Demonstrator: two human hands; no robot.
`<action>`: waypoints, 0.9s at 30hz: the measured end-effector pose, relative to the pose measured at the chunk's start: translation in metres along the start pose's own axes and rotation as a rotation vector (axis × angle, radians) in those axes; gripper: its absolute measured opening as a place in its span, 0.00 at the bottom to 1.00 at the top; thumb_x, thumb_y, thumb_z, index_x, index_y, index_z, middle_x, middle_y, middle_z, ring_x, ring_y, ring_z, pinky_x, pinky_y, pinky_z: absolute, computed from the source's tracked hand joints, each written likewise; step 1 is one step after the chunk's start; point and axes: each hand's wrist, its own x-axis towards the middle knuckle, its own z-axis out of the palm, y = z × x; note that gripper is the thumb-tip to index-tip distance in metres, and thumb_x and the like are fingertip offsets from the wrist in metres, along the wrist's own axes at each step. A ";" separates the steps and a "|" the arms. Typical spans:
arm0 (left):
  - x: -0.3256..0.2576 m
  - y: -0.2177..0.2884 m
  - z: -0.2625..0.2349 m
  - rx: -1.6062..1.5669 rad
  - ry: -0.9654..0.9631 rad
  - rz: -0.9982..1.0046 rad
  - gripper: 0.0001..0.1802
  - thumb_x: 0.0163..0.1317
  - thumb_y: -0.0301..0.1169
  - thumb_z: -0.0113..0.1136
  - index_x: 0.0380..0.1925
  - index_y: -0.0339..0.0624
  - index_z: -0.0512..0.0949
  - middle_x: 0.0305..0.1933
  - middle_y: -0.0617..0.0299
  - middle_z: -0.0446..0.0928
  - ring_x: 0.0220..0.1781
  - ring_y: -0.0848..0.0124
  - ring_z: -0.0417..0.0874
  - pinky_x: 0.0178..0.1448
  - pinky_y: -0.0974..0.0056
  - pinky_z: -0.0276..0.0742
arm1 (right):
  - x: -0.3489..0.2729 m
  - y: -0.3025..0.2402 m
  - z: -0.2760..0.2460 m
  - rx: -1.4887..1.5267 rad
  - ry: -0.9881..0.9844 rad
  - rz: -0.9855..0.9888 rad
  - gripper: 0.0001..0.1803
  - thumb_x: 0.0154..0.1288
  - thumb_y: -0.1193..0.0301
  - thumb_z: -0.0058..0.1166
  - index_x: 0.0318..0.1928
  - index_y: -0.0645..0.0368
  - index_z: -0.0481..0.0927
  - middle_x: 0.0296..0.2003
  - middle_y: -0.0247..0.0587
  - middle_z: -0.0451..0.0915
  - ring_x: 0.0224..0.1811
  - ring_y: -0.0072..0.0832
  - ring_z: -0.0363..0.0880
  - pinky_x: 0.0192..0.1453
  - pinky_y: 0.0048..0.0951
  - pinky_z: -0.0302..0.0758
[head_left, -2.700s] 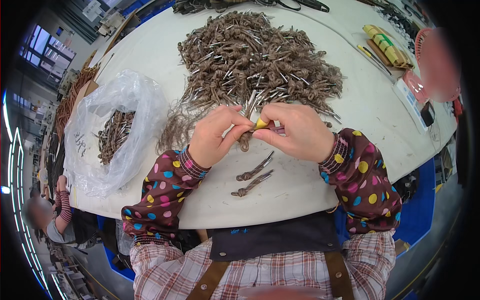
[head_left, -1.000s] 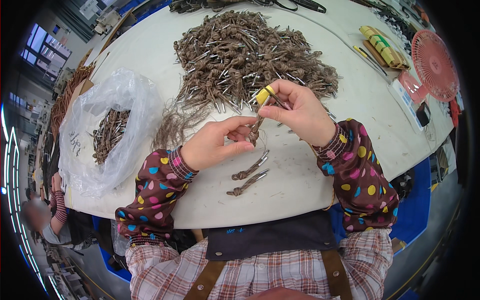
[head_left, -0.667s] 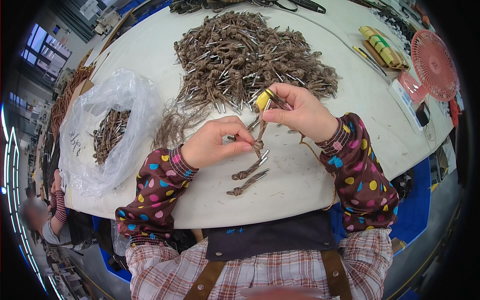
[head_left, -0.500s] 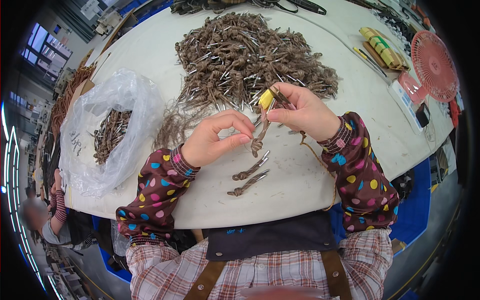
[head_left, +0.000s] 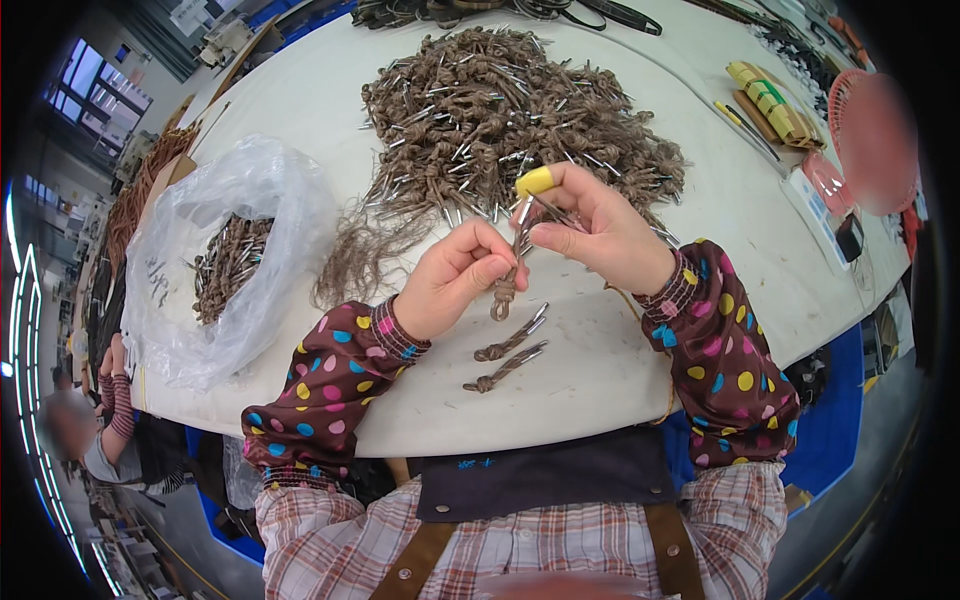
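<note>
Both the left hand (head_left: 455,285) and right hand (head_left: 590,230) pinch one knotted cord (head_left: 508,285) above the table (head_left: 620,370). Risk: a loose pinch could drop it among the two finished cords (head_left: 508,355).

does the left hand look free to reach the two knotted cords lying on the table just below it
Probably not at once: the left hand is pinching the knotted cord that the right hand also holds. The two finished cords lie just below it on the bare table, with nothing between.
</note>
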 end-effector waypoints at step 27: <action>0.003 0.008 -0.010 0.695 0.125 0.151 0.05 0.64 0.28 0.53 0.35 0.39 0.72 0.33 0.60 0.78 0.36 0.71 0.79 0.42 0.69 0.72 | -0.012 -0.009 0.013 -0.767 -0.051 -0.171 0.13 0.58 0.61 0.58 0.30 0.57 0.73 0.25 0.37 0.75 0.28 0.34 0.76 0.31 0.32 0.71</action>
